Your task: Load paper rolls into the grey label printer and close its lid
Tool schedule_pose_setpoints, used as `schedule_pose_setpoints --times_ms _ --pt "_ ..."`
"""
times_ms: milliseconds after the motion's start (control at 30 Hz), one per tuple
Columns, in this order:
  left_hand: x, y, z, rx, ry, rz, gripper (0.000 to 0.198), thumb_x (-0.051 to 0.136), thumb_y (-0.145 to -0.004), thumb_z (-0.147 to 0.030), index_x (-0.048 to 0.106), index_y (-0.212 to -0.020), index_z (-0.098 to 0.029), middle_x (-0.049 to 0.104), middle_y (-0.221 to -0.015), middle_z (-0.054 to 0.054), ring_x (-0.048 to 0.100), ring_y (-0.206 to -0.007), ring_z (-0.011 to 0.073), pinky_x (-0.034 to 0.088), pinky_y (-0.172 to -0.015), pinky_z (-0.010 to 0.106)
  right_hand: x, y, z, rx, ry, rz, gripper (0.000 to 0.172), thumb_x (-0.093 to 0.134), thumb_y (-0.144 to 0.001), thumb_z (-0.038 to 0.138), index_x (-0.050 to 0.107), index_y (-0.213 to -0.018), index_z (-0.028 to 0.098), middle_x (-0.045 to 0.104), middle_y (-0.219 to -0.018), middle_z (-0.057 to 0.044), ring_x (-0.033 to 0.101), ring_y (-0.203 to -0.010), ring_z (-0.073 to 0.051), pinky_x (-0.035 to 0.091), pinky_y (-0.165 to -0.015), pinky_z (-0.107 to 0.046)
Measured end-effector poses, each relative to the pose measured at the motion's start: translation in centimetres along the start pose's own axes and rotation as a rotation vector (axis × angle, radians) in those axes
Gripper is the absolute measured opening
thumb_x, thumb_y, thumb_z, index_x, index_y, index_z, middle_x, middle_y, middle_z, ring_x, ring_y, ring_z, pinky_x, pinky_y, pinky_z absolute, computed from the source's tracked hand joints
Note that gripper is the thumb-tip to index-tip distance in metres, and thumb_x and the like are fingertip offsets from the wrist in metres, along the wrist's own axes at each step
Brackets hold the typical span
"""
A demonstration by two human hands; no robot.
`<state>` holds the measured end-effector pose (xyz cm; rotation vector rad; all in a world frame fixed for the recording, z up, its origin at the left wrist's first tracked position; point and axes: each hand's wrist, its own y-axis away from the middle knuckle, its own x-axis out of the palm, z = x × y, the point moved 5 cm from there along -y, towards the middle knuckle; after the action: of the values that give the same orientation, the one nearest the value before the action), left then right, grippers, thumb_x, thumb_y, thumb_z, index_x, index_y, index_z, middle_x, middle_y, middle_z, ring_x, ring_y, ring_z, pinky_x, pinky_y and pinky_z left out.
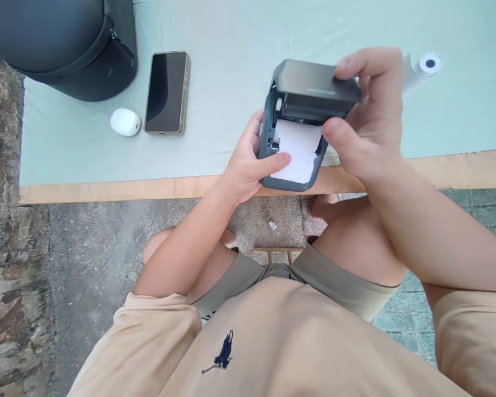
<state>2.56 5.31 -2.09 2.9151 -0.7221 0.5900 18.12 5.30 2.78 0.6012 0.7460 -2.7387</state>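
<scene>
A dark grey portable receipt printer (314, 77) is held up over the table's near edge, its lid raised. White paper (300, 140) lies in and across its open compartment. My left hand (252, 160) is closed around the printer's left side, its thumb resting on the paper. On the other side my right hand (372, 105) grips the lid, with fingers at its top corner and the thumb near the paper's right edge. Behind my right hand a white paper roll (430, 63) lies on the table, partly hidden by that hand.
On the pale green tablecloth (231, 82) a phone (167, 94) lies left of the printer, beside a small white oval case (125, 122). A large black zipped bag (70, 49) stands at the far left. The table's wooden edge (128, 188) runs above my knees.
</scene>
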Motion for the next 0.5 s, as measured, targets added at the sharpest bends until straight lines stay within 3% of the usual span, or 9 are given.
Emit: schedule_pose_setpoints --times_ms 133,233,400,500 --pt "0.0 0.1 0.0 -0.02 0.04 -0.029 0.066 0.083 -0.063 -0.047 0.046 -0.113 -0.026 0.072 -0.111 0.003 0.067 -0.121 0.0302 0.061 -0.085 0.037 -0.2 0.0 0.4 -0.106 0.025 0.01 0.041 0.061 -0.086 0.055 0.049 -0.115 0.029 0.042 -0.119 -0.003 0.05 -0.12 -0.017 0.059 -0.086 -0.032" --pt "0.0 0.2 -0.2 -0.02 0.046 -0.026 0.069 0.084 -0.063 -0.045 0.045 -0.117 -0.027 0.072 -0.113 0.002 0.068 -0.118 0.0289 0.062 -0.084 0.036 -0.3 0.1 0.4 -0.038 -0.029 0.032 0.038 0.056 -0.089 0.057 0.053 -0.114 0.028 0.044 -0.123 -0.004 0.05 -0.12 -0.018 0.059 -0.088 -0.036" --pt "0.4 0.4 -0.8 -0.007 0.103 -0.007 0.061 0.079 -0.07 -0.051 0.049 -0.118 -0.028 0.071 -0.116 0.001 0.063 -0.127 0.0279 0.061 -0.09 0.035 0.8 0.4 0.5 0.161 -0.301 0.153 0.047 0.056 -0.091 0.054 0.039 -0.132 0.037 0.052 -0.122 0.002 0.061 -0.095 -0.009 0.06 -0.08 -0.031" --pt "0.7 0.5 -0.9 -0.015 0.134 -0.019 0.052 0.074 -0.076 -0.055 0.052 -0.113 -0.026 0.072 -0.111 0.002 0.06 -0.131 0.0284 0.061 -0.093 0.036 1.4 0.4 0.9 0.202 -0.384 0.193 0.048 0.059 -0.09 0.05 0.037 -0.131 0.037 0.052 -0.124 0.002 0.06 -0.094 -0.009 0.06 -0.082 -0.031"
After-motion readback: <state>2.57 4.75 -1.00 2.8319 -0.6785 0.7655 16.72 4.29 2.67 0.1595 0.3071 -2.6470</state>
